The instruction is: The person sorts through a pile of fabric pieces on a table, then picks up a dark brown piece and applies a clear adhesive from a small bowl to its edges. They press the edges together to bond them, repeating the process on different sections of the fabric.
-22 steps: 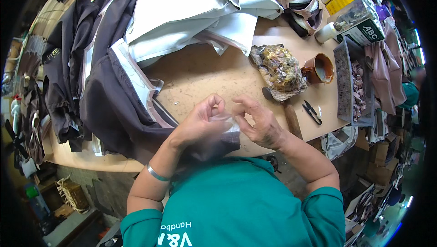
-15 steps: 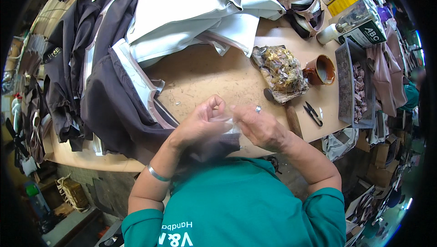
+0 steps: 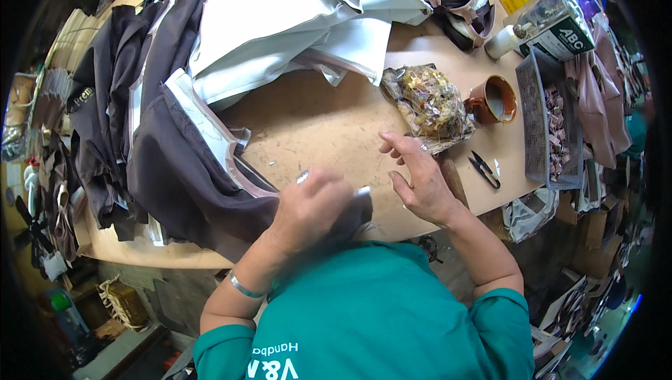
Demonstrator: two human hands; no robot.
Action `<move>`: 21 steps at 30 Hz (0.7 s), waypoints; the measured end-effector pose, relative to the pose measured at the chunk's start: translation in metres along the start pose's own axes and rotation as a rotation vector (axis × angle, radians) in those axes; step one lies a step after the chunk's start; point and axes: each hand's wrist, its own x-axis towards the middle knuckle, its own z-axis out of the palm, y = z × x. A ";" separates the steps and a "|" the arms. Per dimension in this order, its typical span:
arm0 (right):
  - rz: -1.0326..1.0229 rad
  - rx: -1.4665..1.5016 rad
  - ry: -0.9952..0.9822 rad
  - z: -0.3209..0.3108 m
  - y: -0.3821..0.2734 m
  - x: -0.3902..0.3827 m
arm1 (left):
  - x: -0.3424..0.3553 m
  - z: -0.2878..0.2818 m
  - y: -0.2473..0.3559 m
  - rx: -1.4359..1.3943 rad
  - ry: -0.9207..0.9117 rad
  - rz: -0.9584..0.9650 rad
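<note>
My left hand [image 3: 315, 205] is curled closed and smeared by motion above the near end of a dark brown fabric piece [image 3: 178, 170]. A small white bit shows at its knuckles; what the fingers hold, if anything, is hidden. My right hand [image 3: 425, 184] is lifted over the table's near edge, fingers and thumb apart, with nothing in it. The dark piece has a pale, pinkish-edged strip [image 3: 203, 124] along its curved border and lies across the table to the left. Thread snips [image 3: 484, 170] rest to the right of my right hand.
Beyond my right hand sits a lump crusted with yellowish residue [image 3: 428, 103], beside a brown mug [image 3: 498, 100] and a wooden handle [image 3: 451, 178]. A grey basket [image 3: 533, 114] holds small pink pieces. White fabric [image 3: 280, 16] covers the far middle; a white bottle [image 3: 502, 43] stands far right.
My hands were close together over the fabric's end. The right has moved away to the right and opened; the left has turned over, its fingers curled.
</note>
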 end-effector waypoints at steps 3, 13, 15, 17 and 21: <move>0.028 0.198 -0.056 -0.009 -0.018 -0.006 | -0.004 0.000 0.004 0.195 0.054 0.300; -0.317 0.110 -0.168 -0.009 -0.031 -0.006 | -0.006 0.004 0.007 0.288 0.029 0.469; -0.371 0.086 -0.190 -0.010 -0.032 -0.005 | -0.005 0.002 0.009 0.297 0.024 0.467; -0.405 0.077 -0.203 -0.010 -0.031 -0.004 | -0.005 0.002 0.009 0.254 -0.016 0.445; -0.416 0.094 -0.195 -0.007 -0.032 -0.003 | -0.005 0.002 0.009 0.215 -0.042 0.427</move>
